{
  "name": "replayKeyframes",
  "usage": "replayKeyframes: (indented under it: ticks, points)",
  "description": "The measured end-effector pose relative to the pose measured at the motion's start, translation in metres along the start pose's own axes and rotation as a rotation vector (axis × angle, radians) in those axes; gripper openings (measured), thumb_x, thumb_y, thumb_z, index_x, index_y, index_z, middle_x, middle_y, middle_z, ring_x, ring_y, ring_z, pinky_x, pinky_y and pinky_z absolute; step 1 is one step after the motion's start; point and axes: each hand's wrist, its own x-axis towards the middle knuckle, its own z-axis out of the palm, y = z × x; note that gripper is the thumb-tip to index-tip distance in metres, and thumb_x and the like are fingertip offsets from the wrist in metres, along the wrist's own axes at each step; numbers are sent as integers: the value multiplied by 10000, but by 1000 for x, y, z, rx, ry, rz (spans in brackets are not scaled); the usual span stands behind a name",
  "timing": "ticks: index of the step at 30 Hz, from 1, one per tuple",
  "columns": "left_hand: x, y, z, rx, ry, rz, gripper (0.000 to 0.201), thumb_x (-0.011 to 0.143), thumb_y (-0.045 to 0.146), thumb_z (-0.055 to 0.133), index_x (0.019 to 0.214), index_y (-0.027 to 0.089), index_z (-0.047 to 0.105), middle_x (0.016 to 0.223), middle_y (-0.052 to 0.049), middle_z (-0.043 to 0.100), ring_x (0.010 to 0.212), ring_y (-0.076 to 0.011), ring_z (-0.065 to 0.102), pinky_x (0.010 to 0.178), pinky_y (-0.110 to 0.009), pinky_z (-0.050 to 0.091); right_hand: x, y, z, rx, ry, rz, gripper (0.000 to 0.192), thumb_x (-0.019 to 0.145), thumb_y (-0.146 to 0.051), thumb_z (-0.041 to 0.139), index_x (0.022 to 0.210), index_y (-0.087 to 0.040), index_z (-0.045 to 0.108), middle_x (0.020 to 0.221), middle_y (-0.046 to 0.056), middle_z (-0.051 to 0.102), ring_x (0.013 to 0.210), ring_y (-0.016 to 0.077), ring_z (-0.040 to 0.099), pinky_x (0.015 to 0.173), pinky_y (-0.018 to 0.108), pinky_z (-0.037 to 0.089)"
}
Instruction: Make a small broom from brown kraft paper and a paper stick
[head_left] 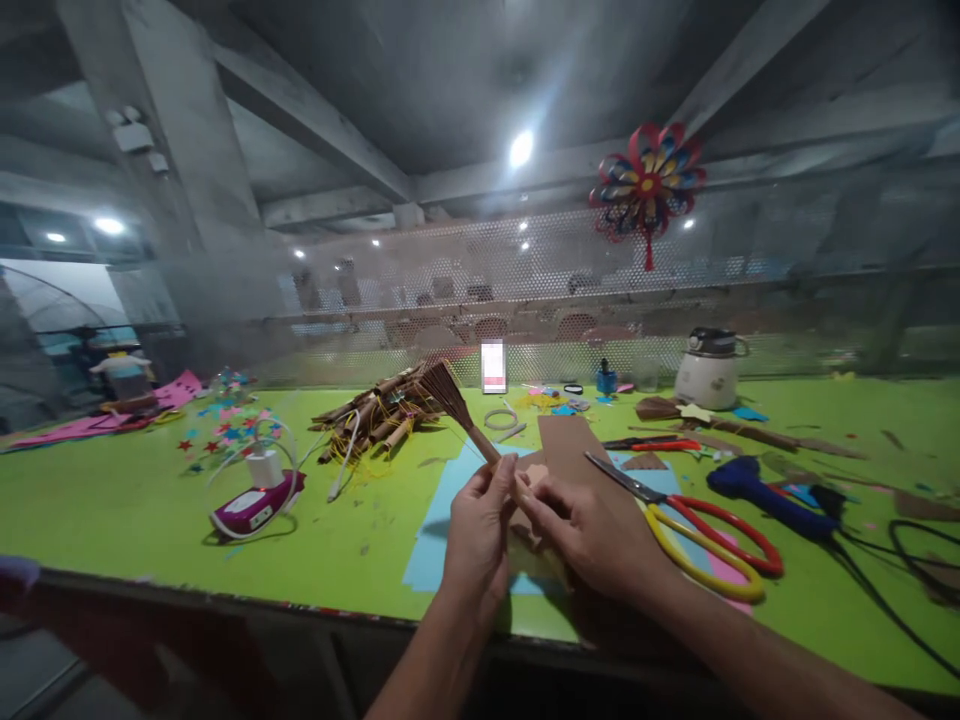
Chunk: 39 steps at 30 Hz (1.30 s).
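A small brown broom-like craft (454, 398), with thin strips fanned at its upper end, is tilted up and left. My left hand (480, 520) is closed around its lower stem. The thumb and fingers of my right hand (581, 525) pinch the stem's bottom end, close against my left fingertips. Beneath both hands are light blue paper sheets (439, 535) and a brown card sheet (566, 438). Large scissors (694, 520) with red and yellow handles lie just right of my right hand, blades parted. Farther right rests a blue glue gun (780, 505) with a black cord.
A bundle of brown paper rolls (382, 415) lies at the left back, with a purple power strip (259, 505) in front. Smaller scissors (660, 445), a star-tipped brown stick (757, 430) and a white jug (706, 375) are behind. A phone (493, 366) leans against the mesh panel.
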Motion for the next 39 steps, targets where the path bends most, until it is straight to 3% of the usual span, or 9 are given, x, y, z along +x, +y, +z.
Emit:
replayKeyframes:
  ticks: [7, 12, 15, 20, 27, 29, 34, 37, 39]
  points:
    - [2, -1, 4, -17, -71, -33, 282, 579, 282, 811, 716, 118, 628, 624, 3, 614, 523, -81, 542, 534, -187, 441, 1, -1, 4, 96, 98, 1, 347, 896, -430, 454, 679, -177, 549, 630, -16, 493, 583, 124, 473, 558, 231, 380]
    - [8, -1, 5, -4, -106, -56, 316, 568, 324, 815, 712, 106, 636, 624, -19, 627, 531, -99, 563, 545, -206, 456, 3, 0, -1, 197, -30, 59, 380, 883, -503, 447, 747, -177, 588, 707, 6, 556, 671, 148, 504, 634, 253, 406]
    - [10, -1, 6, 32, -121, -68, 346, 581, 336, 807, 780, 104, 645, 640, -18, 622, 516, -103, 563, 485, -201, 438, 4, 7, 0, 385, -113, 108, 436, 884, -538, 422, 723, -169, 588, 641, 3, 553, 601, 138, 503, 597, 257, 405]
    - [7, -5, 4, 58, -140, -104, 453, 640, 381, 765, 998, 150, 611, 766, -31, 659, 450, -97, 541, 374, -199, 391, 4, 9, 2, 517, -75, 151, 422, 840, -542, 505, 667, -163, 571, 606, -6, 548, 539, 119, 490, 556, 248, 388]
    - [8, -7, 3, 81, -201, -91, 322, 644, 350, 764, 822, 118, 627, 623, -1, 609, 387, -80, 503, 355, -191, 387, 6, 9, 3, 581, -72, 143, 402, 823, -542, 535, 726, -156, 585, 612, -20, 538, 518, 98, 469, 541, 234, 378]
    - [12, -2, 5, 64, -180, -83, 266, 680, 313, 740, 814, 117, 621, 632, -13, 617, 409, -89, 523, 358, -187, 395, 6, 14, 5, 599, -118, 142, 397, 824, -540, 540, 744, -153, 581, 608, -19, 540, 517, 95, 468, 530, 227, 373]
    - [32, 22, 11, -113, 19, 19, 19, 799, 96, 591, 781, 94, 594, 648, -39, 603, 556, -112, 603, 550, -221, 525, 2, 23, 7, 701, -262, 222, 373, 778, -505, 624, 773, -134, 584, 570, -35, 508, 469, 67, 418, 459, 197, 312]
    - [45, 43, 8, -151, 52, 51, 82, 844, 101, 531, 776, 98, 578, 619, -18, 559, 481, -79, 545, 475, -184, 490, 0, 22, 5, 722, -287, 241, 365, 747, -484, 666, 782, -126, 604, 545, -42, 511, 435, 52, 394, 442, 195, 304]
    - [50, 60, 1, -169, 53, 65, 89, 852, 106, 522, 780, 97, 575, 610, -10, 540, 448, -59, 504, 406, -142, 430, 2, 21, 3, 714, -250, 218, 365, 753, -475, 662, 862, -129, 623, 602, -18, 569, 470, 64, 458, 483, 213, 368]
